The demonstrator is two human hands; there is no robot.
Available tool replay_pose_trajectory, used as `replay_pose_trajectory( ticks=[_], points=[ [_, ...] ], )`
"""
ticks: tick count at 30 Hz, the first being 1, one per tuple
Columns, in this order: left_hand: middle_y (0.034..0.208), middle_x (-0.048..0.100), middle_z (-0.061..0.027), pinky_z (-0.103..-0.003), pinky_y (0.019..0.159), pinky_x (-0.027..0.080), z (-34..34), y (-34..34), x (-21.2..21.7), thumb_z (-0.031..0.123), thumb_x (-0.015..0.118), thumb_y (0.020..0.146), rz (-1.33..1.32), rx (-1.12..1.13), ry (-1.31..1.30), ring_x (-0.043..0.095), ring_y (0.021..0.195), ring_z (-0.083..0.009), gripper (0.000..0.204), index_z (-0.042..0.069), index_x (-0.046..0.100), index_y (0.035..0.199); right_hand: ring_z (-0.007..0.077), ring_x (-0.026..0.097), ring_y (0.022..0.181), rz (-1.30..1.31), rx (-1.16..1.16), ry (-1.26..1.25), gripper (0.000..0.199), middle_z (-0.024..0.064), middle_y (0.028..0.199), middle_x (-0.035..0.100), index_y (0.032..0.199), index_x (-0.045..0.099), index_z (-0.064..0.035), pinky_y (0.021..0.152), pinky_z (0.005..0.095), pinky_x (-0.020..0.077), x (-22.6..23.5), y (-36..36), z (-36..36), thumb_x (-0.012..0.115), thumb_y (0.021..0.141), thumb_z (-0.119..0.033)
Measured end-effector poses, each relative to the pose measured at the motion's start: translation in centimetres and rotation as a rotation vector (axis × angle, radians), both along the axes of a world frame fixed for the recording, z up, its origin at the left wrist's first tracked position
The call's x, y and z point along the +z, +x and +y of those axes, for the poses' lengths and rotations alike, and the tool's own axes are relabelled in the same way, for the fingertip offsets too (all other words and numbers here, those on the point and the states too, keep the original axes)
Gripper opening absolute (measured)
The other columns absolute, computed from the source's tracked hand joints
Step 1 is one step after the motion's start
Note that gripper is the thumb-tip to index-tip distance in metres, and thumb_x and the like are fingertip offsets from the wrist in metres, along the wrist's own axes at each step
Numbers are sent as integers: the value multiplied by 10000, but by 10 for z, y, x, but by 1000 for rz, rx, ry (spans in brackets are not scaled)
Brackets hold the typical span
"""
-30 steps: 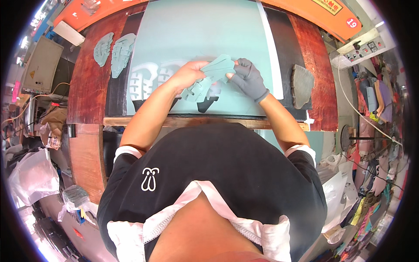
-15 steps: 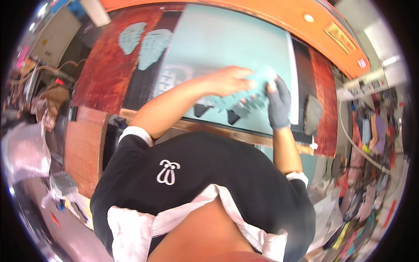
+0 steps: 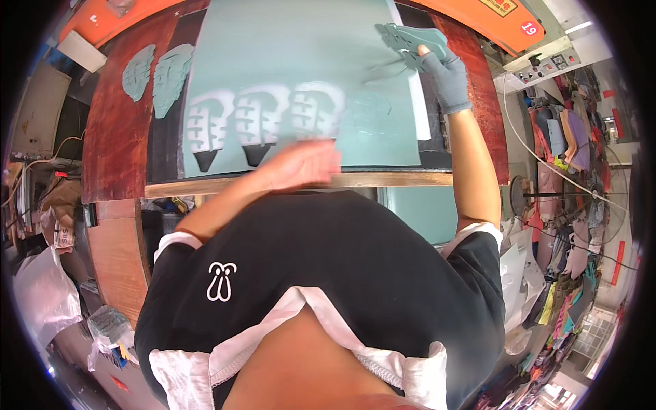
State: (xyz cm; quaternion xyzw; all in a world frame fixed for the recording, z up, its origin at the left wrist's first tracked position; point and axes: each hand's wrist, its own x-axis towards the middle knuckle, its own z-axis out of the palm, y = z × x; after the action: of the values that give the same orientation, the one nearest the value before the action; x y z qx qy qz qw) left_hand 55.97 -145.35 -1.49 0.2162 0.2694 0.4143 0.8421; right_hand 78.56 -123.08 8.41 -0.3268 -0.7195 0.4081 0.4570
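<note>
My right hand [image 3: 445, 80], in a grey glove with bare fingertips, is raised over the far right of the table. It grips pale green cut sole pieces [image 3: 417, 44] with toothed edges, the thumb on top. My left hand [image 3: 307, 165] is empty and blurred, its fingers stretched out over the sheet's near edge. Under both lies a large pale green sheet [image 3: 287, 51] with three sole-shaped openings along its near side, white and black showing through. Right of these, a faint curved outline marks the sheet. Two more cut sole pieces, one [image 3: 139, 72] beside another [image 3: 171, 76], lie at the left.
A worn red board [image 3: 109, 130] flanks the sheet, and a wooden strip [image 3: 294, 182] edges the table towards me. Across the back runs an orange machine beam [image 3: 471, 17], with a control panel [image 3: 547, 67] at the right. A brown board [image 3: 116, 246] stands at the lower left.
My right hand has moved away and up with the sole pieces. My left hand has drawn back towards me, and the openings in the sheet now show more fully. My view has shifted.
</note>
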Motion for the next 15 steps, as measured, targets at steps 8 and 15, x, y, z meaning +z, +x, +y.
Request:
replay_pose_trajectory(
  ticks=[8,15],
  points=[
    [1350,419,-149,-422,948,393,12,104,-66,373,532,899,-238,406,-475,444,1189,-272,602,12,289,1314,290,587,950,-407,133,479,258,101,1007,628,1044,625,-104,823,361,472,-125,27,-23,656,805,-194],
    [1028,569,-80,-380,863,430,45,141,-67,239,524,921,-112,628,-167,515,1053,-226,227,75,508,1077,272,566,984,-393,251,422,256,124,1063,605,1088,605,-58,854,330,456,-139,40,-29,618,845,-138]
  ],
)
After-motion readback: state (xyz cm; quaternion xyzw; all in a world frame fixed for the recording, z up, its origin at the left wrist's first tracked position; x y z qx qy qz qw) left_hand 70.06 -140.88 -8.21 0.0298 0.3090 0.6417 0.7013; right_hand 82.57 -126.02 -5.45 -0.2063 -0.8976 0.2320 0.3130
